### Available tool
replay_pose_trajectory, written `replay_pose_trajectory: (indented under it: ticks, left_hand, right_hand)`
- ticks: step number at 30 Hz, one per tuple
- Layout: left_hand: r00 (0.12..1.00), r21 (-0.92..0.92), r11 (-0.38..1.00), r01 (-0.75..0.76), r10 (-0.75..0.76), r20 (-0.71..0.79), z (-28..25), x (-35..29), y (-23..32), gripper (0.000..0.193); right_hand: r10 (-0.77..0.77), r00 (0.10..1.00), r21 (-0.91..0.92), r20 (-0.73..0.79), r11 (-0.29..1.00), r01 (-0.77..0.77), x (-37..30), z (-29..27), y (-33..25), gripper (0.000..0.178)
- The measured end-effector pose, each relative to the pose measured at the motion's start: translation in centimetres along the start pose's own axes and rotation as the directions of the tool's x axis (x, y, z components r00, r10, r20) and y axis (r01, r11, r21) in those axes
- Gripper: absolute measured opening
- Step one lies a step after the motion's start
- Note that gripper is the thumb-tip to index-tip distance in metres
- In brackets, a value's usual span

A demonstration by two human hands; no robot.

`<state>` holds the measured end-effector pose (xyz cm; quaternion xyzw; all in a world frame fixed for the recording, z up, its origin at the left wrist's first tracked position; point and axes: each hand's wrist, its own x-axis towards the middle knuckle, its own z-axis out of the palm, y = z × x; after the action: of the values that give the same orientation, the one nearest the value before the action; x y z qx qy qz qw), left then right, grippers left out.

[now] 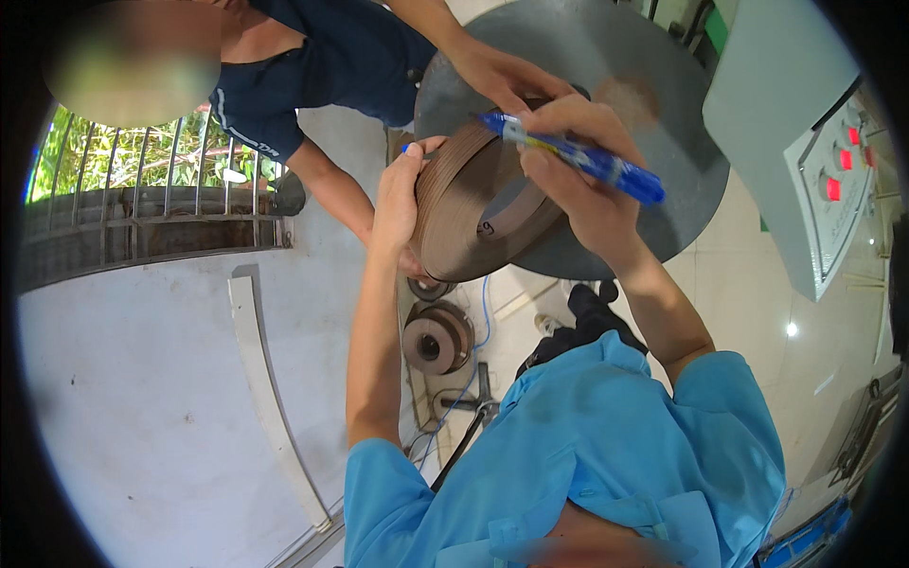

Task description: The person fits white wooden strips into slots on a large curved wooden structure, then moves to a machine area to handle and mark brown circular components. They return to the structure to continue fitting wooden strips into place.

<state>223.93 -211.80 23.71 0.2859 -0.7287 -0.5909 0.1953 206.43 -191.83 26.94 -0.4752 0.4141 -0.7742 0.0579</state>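
Observation:
A brown coil (454,218) of wound flat strip with a wide center hole is held tilted at the edge of a round dark tabletop (663,189). My left hand (400,194) grips the coil's left side, and a small blue piece shows at its fingertips. In my right hand (592,156) is a blue marker (592,166), its tip pointing left over the coil's upper part. Whether the tip touches the coil, I cannot tell. A co-worker's hand (502,76) is at the coil's far side, and their other hand (413,267) is under its lower left.
The co-worker in a dark shirt (350,57) stands across at the far left. More brown coils (440,339) lie on the floor below, beside a blue cable (487,322). A grey machine panel with red buttons (833,189) is at right. A barred window (142,170) is at left.

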Motion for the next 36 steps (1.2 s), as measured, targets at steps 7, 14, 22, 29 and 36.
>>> replay_pose_trajectory:
  ticks: [7,14,22,29,36]
  left_hand:
    - [0.971,-0.131,0.991,0.015,-0.046,-0.234,-2.5,3.9,-0.7,0.064]
    - [0.956,0.141,0.987,0.073,-0.029,-0.293,-5.6,7.7,-8.0,0.067]
    - [0.975,0.022,0.992,-0.123,0.125,-0.185,0.4,3.0,-6.2,0.048]
    - [0.932,0.203,0.931,-0.302,0.334,-0.142,5.2,-11.9,0.1,0.027]
    - [0.932,0.416,0.866,-0.278,0.347,-0.100,6.3,-20.8,-0.8,0.025]
  right_hand:
    - [0.193,0.975,0.151,-0.111,0.973,-0.175,0.9,-1.0,0.6,0.024]
    - [0.316,0.944,0.123,-0.098,0.945,-0.304,-1.8,-0.9,1.7,0.023]
    - [0.405,0.910,0.084,-0.085,0.913,-0.398,-3.8,1.8,0.5,0.022]
    - [0.463,0.882,0.165,0.089,0.866,-0.472,-5.9,3.5,-4.5,0.018]
    - [0.633,0.753,-0.140,0.179,0.774,-0.617,-11.4,3.8,-9.0,0.010]
